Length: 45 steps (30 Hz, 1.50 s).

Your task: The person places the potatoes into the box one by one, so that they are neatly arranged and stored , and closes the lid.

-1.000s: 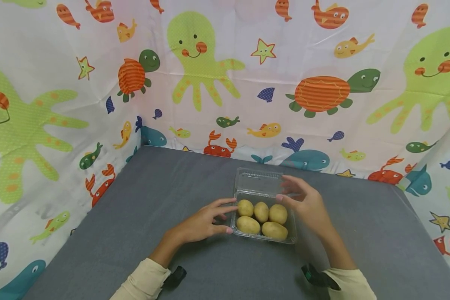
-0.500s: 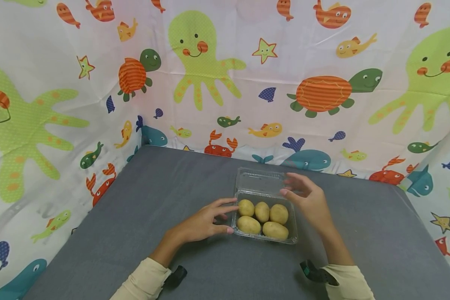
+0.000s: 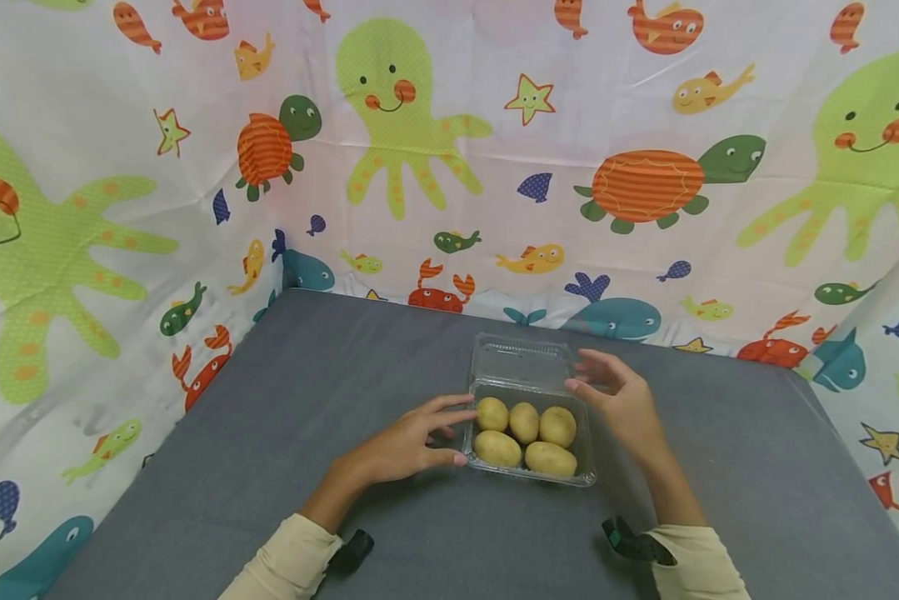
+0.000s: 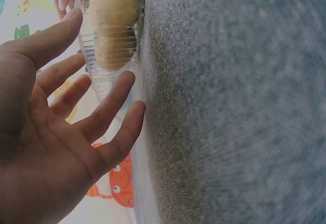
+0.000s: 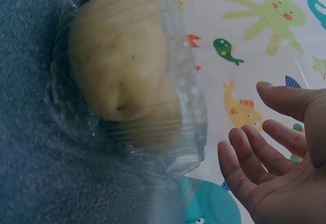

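A clear plastic clamshell box (image 3: 586,454) sits on the grey table, its lid (image 3: 520,364) folded back toward the far side. Several yellow potatoes (image 3: 551,459) lie in two rows inside it. At the box's left side is my left hand (image 3: 392,452), fingers spread and fairly straight, with thumb and fingertips at the rim; whether they touch is hard to tell. My right hand (image 3: 629,412) hovers by the right rear corner near the hinge, loosely bent and holding nothing. The right wrist view shows a gap between its fingers and the box wall (image 5: 191,107).
Grey cloth covers the table (image 3: 307,375). A white curtain (image 3: 479,125) printed with sea animals rises along the back and both sides. Dark bands (image 3: 352,552) with small devices sit on both wrists, beside the beige sleeves.
My right hand has drifted a little to the right, away from the box's lid. The left hand, box and potatoes stay in place.
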Each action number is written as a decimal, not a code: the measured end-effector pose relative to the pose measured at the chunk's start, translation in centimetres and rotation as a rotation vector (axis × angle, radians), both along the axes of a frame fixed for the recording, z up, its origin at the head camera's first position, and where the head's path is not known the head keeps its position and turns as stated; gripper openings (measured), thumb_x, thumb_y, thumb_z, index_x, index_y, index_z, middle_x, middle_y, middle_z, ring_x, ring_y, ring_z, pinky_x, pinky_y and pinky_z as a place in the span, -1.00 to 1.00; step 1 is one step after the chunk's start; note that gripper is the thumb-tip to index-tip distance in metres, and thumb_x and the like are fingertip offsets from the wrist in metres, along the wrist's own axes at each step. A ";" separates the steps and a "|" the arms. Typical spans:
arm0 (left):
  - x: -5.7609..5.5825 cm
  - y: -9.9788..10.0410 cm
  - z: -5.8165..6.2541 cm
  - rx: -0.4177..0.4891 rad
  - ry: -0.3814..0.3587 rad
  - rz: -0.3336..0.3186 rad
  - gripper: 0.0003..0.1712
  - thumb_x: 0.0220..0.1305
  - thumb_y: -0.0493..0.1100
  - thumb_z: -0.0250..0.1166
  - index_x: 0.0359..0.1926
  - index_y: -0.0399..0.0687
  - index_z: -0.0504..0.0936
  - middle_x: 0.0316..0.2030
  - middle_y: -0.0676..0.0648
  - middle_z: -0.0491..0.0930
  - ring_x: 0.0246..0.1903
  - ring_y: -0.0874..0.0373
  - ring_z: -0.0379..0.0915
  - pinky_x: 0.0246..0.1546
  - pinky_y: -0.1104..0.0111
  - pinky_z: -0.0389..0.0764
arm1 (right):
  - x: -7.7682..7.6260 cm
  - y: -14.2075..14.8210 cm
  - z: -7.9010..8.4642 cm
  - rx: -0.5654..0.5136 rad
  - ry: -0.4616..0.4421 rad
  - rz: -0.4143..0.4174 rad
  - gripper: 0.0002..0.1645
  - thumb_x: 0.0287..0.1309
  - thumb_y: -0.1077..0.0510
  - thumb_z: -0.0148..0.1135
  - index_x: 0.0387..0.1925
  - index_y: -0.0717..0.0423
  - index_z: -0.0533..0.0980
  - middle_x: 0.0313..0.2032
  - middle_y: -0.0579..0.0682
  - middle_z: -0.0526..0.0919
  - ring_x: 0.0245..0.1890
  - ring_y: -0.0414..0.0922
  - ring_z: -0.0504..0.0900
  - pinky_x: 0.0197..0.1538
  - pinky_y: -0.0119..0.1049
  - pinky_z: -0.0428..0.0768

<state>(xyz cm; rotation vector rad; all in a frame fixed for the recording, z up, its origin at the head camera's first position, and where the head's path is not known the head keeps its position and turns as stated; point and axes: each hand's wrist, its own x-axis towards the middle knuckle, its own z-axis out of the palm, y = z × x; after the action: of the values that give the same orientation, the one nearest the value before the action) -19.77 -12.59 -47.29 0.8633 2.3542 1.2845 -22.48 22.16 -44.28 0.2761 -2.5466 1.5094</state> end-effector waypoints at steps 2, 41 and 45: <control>0.0 0.0 0.0 -0.002 0.003 0.000 -0.24 0.46 0.04 0.41 0.59 0.10 0.39 0.66 0.06 0.10 0.29 0.02 0.56 0.28 0.00 0.56 | -0.1 0.1 -0.2 0.005 -0.007 -0.004 -0.30 0.40 0.00 0.44 0.45 0.13 0.46 0.20 0.23 0.67 0.13 -0.17 0.63 0.11 -0.59 0.52; 0.0 0.0 0.1 -0.013 0.009 0.006 -0.23 0.46 0.04 0.42 0.59 0.12 0.39 0.66 0.10 0.10 0.29 0.05 0.56 0.27 0.01 0.57 | -0.8 1.4 -1.8 0.111 -0.279 -0.014 -0.01 0.40 -0.27 0.35 0.60 0.16 0.25 0.40 0.30 0.51 0.40 0.27 0.50 0.37 0.24 0.48; 0.0 0.0 0.0 -0.010 0.010 0.006 -0.23 0.46 0.04 0.42 0.59 0.11 0.39 0.66 0.07 0.11 0.28 0.03 0.57 0.27 0.01 0.57 | -0.9 1.2 -1.7 0.101 -0.275 -0.012 -0.01 0.41 -0.24 0.36 0.61 0.16 0.23 0.40 0.32 0.50 0.40 0.27 0.51 0.36 0.23 0.50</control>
<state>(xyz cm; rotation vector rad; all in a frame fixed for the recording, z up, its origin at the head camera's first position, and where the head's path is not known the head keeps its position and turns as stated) -19.79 -12.54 -47.30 0.8619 2.3708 1.2729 -23.36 23.39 -46.02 0.0686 -2.8346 1.5093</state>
